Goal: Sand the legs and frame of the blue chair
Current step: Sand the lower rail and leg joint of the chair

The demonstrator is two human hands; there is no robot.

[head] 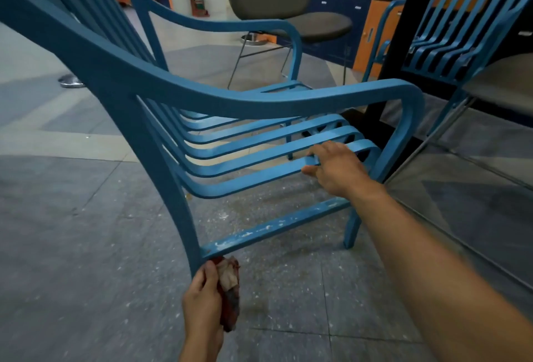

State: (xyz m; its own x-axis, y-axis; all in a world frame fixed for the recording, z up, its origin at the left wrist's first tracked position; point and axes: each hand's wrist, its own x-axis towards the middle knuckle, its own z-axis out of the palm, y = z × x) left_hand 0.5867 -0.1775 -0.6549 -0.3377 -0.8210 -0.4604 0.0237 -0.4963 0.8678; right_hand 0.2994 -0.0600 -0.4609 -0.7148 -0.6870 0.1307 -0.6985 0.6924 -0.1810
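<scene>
The blue chair (219,102) fills the view, seen from its side, with a slatted seat and curved armrests. Its lower side rail (277,226) shows white scuffed patches where paint is worn. My left hand (203,295) is at the bottom centre, closed around a folded, worn piece of sandpaper (230,289) with a reddish back, pressed against the rear leg (184,234) just below the rail joint. My right hand (336,168) reaches across and grips the front end of the nearest seat slat (259,177).
Pale dust lies on the grey tiled floor (86,246) under the chair. A second blue chair (450,44) and a dark table leg (395,67) stand at the right. A grey padded chair (288,15) is behind, and a glass panel edge (461,217) runs along the right.
</scene>
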